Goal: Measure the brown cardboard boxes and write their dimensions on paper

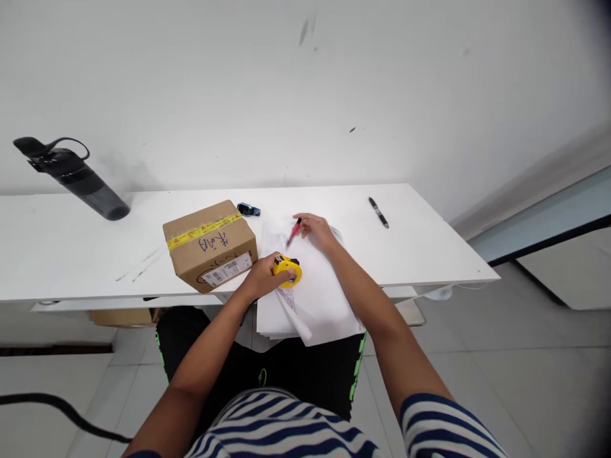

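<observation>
My left hand (pixel 264 277) is closed around a yellow tape measure (pixel 289 272), just above the left side of a stack of white paper (pixel 324 292). Farther back over the sheets, my right hand (pixel 312 229) grips a red pen (pixel 294 231) whose dark tip points down toward the paper. The stack hangs over the desk's front edge, and one printed sheet is curled at its lower left. A taped cardboard box (pixel 210 248) with a shipping label stands to the left of my left hand.
A dark water bottle (pixel 90 187) stands at the left of the white desk (pixel 410 254). Behind the box lies a small dark blue object (pixel 249 210), its kind unclear. A black pen (pixel 379 213) rests at the back right. The wall (pixel 305 95) rises behind the desk.
</observation>
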{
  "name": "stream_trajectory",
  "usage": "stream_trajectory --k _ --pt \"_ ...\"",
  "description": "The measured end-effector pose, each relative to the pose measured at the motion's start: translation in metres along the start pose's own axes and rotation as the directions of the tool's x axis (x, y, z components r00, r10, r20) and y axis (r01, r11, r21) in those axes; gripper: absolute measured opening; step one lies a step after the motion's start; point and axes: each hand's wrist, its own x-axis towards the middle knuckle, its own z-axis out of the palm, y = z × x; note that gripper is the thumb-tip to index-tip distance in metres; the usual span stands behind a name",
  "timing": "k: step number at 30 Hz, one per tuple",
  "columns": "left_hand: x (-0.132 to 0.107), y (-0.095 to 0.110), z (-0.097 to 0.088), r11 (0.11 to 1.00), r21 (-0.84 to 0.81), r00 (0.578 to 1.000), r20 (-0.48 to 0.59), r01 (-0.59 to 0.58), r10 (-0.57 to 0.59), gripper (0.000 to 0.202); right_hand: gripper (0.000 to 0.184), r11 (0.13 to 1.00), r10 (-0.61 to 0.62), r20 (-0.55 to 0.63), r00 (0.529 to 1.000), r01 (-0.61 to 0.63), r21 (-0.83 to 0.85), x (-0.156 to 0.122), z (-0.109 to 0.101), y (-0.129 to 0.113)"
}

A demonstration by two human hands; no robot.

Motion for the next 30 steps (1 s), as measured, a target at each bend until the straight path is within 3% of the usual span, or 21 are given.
stream_trajectory --k 2,4,10,16,30 --pt "0.000 -0.002 0.000 0.999 -0.034 1.000 0.004 0.017 -0.017 0.036 0.041 0.978 -0.001 -0.014 1.000 0.004 0.210 -0.003 -0.002 0.002" --pt "0.001 -0.003 0.000 0.998 -0.054 0.999 0.026 0.030 -0.029 0.035 0.043 0.950 0.001 -0.004 1.000 0.001 0.313 -0.007 0.000 0.001" --pt "0.000 -0.003 0.000 0.997 -0.071 0.998 0.042 0.039 -0.036 0.033 0.060 0.983 0.004 0.064 0.998 -0.016 0.183 -0.015 0.014 -0.003" --pt "0.000 -0.005 0.000 0.994 -0.094 0.997 0.061 0.056 -0.051 0.036 0.042 0.997 0.072 -0.021 0.997 -0.072 0.009 -0.012 0.019 -0.004" --pt "0.001 -0.005 0.002 0.991 -0.108 0.997 0.039 0.074 -0.070 0.043 0.033 0.992 0.122 0.015 0.992 -0.123 0.040 -0.016 0.017 -0.008"
